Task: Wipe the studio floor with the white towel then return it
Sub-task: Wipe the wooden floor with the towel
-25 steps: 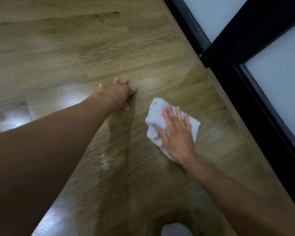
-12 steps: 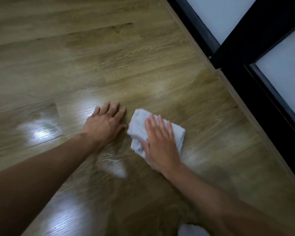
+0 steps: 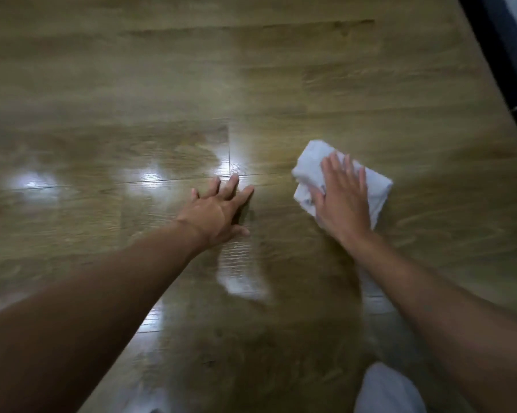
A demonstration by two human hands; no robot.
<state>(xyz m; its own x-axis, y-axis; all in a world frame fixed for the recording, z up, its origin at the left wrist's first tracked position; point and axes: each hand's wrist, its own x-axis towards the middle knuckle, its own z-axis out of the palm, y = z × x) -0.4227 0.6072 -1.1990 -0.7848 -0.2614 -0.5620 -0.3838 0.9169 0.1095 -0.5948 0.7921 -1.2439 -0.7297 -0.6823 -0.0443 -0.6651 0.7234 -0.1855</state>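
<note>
Towel is lying bunched on the wooden floor, right of centre and near the black door frame. The right hand is pressing down on it, its grip spread flat, fingers straight and pinching nothing. The left hand is bracing on the bare boards, near the cloth but apart from it, its grip also spread, palm down.

As a judgement, the cloth is at risk of slipping out from under the flat palm on a fast stroke, since no finger is curling round it. The glossy boards may also be letting the bracing hand slide if they are damp.

Counting: one towel, two hands, one door frame, and one pale shape at the bottom edge, too blurred to name.
</note>
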